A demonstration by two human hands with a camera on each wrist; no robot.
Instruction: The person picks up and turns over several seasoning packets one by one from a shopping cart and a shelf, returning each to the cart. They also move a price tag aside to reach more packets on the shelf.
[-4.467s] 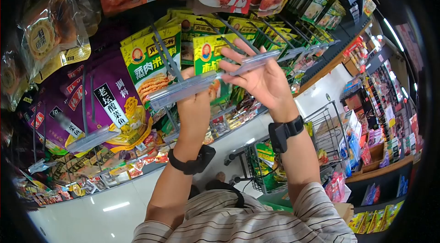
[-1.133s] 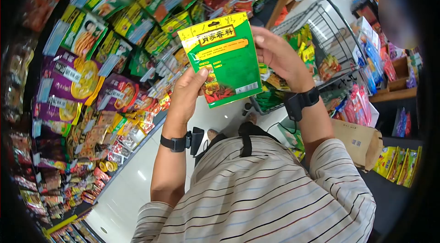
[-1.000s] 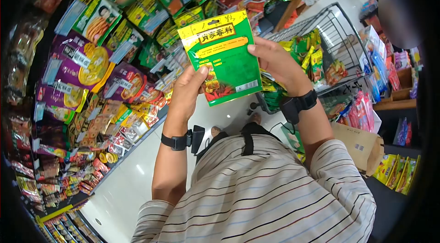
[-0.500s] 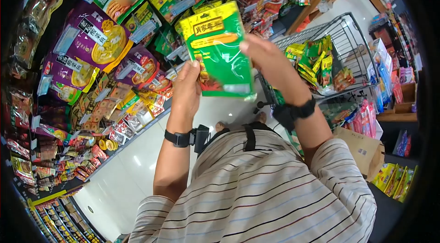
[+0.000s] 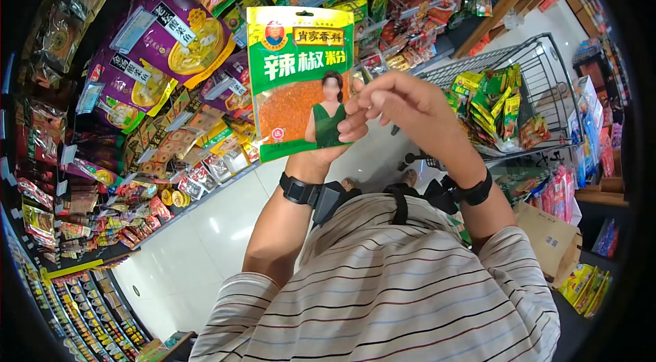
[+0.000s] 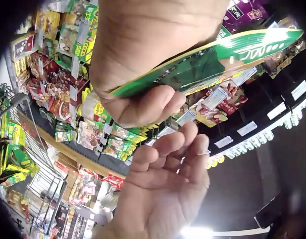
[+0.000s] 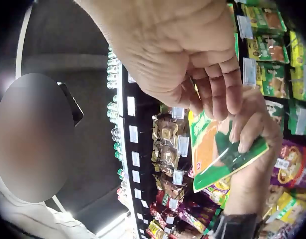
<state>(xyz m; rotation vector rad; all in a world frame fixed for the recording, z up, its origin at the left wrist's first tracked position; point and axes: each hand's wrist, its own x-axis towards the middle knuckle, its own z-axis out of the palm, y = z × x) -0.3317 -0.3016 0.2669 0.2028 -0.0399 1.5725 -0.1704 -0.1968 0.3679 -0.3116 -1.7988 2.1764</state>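
Note:
A green and yellow packet (image 5: 295, 99) stands upright before the person's chest, its printed front with a red-orange window facing the head camera. The left hand (image 5: 329, 150) grips it from behind, fingers curled round its right edge; the left wrist view shows the left hand (image 6: 143, 64) pinching the packet (image 6: 207, 64) edge-on. Beside that edge hovers the right hand (image 5: 417, 113), fingers loosely bent and holding nothing. In the right wrist view the right hand (image 7: 193, 59) hangs in front of the packet (image 7: 217, 154), whose upper part it hides.
Hanging packets and purple pouches (image 5: 184, 34) fill the shelf ahead and left. A wire cart (image 5: 547, 99) with several green and yellow packets stands to the right. Behind it are more goods, and a brown paper bag (image 5: 547, 239) lies lower right.
The packet has been turned from its green back to its front. The left hand now grips its right edge instead of its left, and the right hand has let go of it.

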